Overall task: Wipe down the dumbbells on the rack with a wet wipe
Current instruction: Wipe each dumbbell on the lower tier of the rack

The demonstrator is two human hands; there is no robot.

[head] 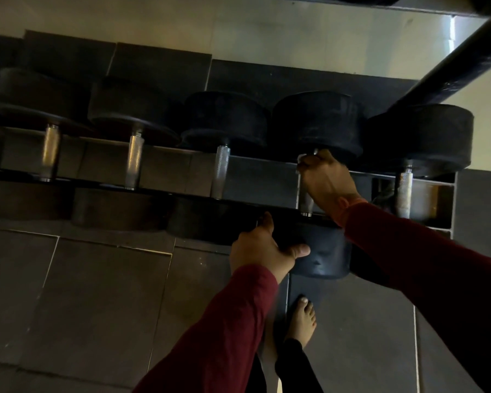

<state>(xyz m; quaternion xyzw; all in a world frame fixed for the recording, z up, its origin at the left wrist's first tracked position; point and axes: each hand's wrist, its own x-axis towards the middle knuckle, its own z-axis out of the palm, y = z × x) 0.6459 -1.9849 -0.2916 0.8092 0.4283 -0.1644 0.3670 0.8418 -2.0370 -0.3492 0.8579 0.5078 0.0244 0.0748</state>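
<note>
Left hand [262, 248]: fingers spread loosely, thumb resting against the near head of the dumbbell [321, 251].
Right hand [328, 180]: fingers curled round that dumbbell's handle, pressing the wet wipe [302, 159] against it.
Rack [255, 177]: carries the dumbbell row.

We count five dumbbells [315, 177] on one rack [255, 177], two hands, left [262, 248] and right [326, 180], one white wipe [302, 160], and one bare foot [302, 317].
</note>
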